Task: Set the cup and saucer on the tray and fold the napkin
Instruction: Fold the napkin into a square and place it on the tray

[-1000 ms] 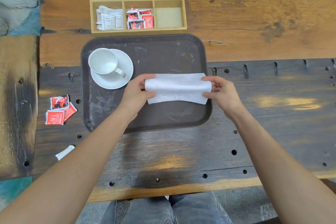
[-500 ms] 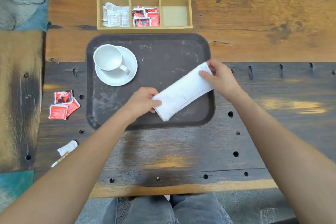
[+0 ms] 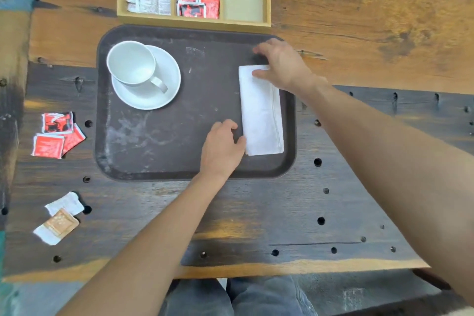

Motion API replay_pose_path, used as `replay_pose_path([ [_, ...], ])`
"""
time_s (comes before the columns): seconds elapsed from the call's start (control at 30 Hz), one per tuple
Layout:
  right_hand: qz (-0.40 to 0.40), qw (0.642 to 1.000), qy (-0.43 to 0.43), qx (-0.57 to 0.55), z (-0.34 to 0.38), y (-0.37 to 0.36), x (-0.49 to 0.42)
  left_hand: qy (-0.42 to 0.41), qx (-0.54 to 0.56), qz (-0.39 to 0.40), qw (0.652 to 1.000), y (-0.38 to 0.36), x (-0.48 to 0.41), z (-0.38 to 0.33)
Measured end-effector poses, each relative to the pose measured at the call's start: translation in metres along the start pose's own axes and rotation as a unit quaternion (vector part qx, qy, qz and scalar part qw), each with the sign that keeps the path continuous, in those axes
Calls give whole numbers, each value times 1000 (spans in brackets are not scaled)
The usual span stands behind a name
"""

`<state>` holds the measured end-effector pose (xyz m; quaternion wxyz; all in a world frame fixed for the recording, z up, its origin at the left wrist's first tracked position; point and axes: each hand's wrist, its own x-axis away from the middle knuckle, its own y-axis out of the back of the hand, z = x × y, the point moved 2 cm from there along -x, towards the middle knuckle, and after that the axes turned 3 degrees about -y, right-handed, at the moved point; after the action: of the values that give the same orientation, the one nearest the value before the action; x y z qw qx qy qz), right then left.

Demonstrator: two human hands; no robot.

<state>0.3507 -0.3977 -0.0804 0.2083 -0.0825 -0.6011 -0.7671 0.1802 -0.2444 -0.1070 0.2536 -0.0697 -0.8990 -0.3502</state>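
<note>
Folded napkin (image 3: 261,110) flat on tray (image 3: 159,151), between hands. Left hand (image 3: 221,147) curled, thumb touching near corner. Right hand (image 3: 282,67) spread, fingertips on far end

The tray (image 3: 164,146) looks like dark matt plastic, pretty scuffed with whitish smears, while the cup (image 3: 130,63) and saucer (image 3: 151,92) are smooth glossy white, ceramic by the look of it. The napkin (image 3: 260,113) is a soft matt white, cloth or thick paper, hard to say which, with layered edges along one side. The table (image 3: 359,33) is rough, worn wood, orange-brown at the far side and dark-stained with drilled holes nearer, and the organizer box (image 3: 193,22) is pale smooth wood holding paper sachets (image 3: 198,2).
</note>
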Motion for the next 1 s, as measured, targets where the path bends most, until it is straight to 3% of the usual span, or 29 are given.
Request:
replay_pose_path([
  [0.1, -105, 985, -106, -83, -11, -1, 29, 42, 122, -14, 991, 9, -12, 2],
  [0.27, 33, 972, -221, -79, -14, -40, 87, 143, 261, -5, 955, 10, -37, -18],
  [0.47, 25, 950, -292, -108, -8, -59, 89, 196, 273, 9, 942, 2, -49, -38],
  [0.63, 1, 909, -300, -288, -21, -61, 93, 183, 321, 44, 928, 9, -46, -44],
  [0.8, -40, 785, -291, -545, -27, -57, 107, 147, 382, 63, 910, 22, -37, -47],
  [1.0, -70, 760, -226, -606, -23, -43, 123, 129, 418, 48, 898, 36, -26, -53],
])
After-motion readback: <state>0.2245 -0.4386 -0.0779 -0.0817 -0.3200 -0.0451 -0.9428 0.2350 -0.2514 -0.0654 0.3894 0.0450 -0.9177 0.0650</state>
